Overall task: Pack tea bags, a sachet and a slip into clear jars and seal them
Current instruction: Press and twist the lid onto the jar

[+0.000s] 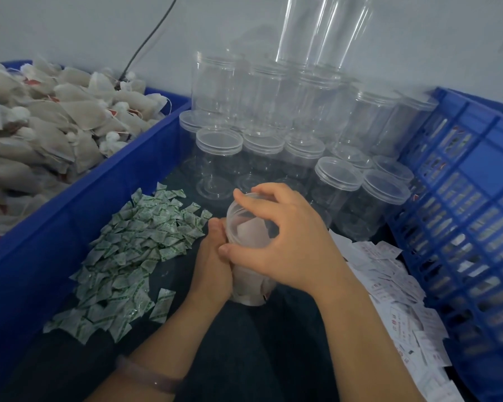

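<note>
Here the left hand (212, 268) grips the jar (251, 285), right hand (288, 245) its lid (241, 217); print on slips (389, 288) blurred.

Plain pale wall (70, 24) behind. Thin black cable (148, 39) runs down it. Dark work surface (238, 358) below. Light soft, even, cool.

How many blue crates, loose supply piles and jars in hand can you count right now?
Blue crates: 2, tea-bag crate and lattice crate
Supply piles: 3, tea bags, sachets, slips
Jars in hand: 1, held jar
Total: 6
</note>
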`<state>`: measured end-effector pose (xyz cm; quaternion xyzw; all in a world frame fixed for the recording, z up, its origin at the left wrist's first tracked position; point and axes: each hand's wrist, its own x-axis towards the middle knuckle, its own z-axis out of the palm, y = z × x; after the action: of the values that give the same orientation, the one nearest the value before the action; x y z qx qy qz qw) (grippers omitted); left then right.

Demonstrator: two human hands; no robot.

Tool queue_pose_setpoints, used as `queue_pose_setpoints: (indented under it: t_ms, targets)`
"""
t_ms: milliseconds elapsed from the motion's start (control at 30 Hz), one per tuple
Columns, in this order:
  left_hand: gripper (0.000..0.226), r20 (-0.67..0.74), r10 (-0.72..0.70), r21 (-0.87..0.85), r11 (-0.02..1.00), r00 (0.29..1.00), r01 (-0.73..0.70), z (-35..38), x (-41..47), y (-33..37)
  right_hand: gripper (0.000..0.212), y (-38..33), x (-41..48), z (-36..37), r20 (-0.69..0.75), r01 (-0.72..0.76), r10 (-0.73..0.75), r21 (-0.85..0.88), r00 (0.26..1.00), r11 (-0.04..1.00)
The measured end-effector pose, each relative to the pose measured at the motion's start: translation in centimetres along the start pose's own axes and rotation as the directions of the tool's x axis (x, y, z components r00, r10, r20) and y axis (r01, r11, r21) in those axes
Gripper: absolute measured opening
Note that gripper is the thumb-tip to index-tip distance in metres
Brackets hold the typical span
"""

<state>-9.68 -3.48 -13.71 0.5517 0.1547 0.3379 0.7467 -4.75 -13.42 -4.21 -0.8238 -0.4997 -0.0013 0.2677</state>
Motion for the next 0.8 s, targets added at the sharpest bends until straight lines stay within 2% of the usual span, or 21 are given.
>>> queue_pose_setpoints:
  t_ms: [167,400,567,800]
  targets:
    - [0.061,0.033,-0.043,-0.006,0.999,0.999,0.043,-0.02,-0.15,-0.19,0.076,0.24,-0.04,-0.26,0.022,0.012,-0.012,-0.012,1.0,1.0]
    - [0.068,0.041,-0.013,0.036,0.999,0.999,0.011,-0.1,-0.29,-0.27,0.075,0.46,0.07,-0.36,0.077,-0.012,0.009,0.039,0.997,0.999]
    - [0.06,0.043,-0.018,0.026,1.0,0.999,0.016,-0.07,-0.32,-0.2,0.075,0.35,-0.02,-0.45,0.107,0.013,-0.013,-0.005,0.994,1.0]
    - [0.06,0.055,-0.012,0.025,1.0,0.998,0.011,-0.1,-0.32,-0.22,0.076,0.45,-0.01,-0.51,0.122,0.042,-0.04,-0.013,0.992,0.999]
